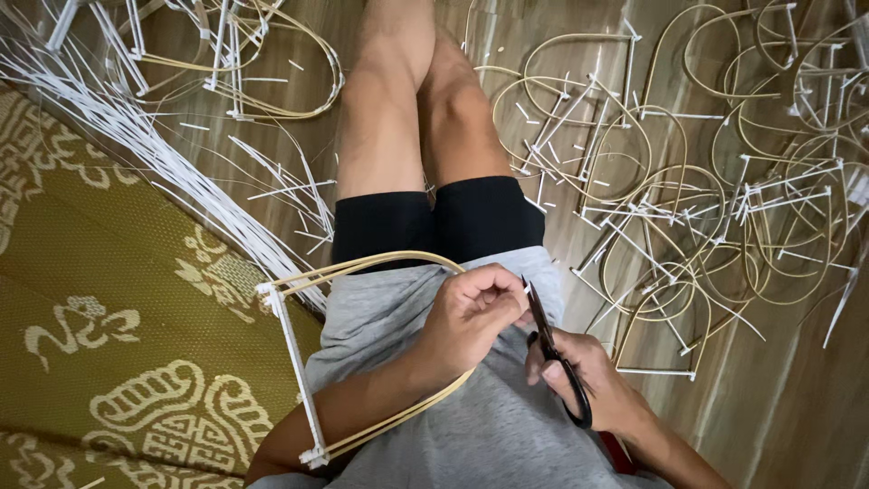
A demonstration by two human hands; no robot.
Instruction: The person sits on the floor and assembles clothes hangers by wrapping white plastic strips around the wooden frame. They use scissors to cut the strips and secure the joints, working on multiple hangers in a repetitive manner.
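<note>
Here, at lower centre, the left hand pinches the curved bamboo-strip frame with its white plastic crossbar over the lap, while the right hand, just beside, grips black scissors, blades up.

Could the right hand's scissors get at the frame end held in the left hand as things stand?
Probably yes: the scissors in the right hand point at the left hand, blades close beside its fingers, with nothing between them and the bamboo frame.
</note>
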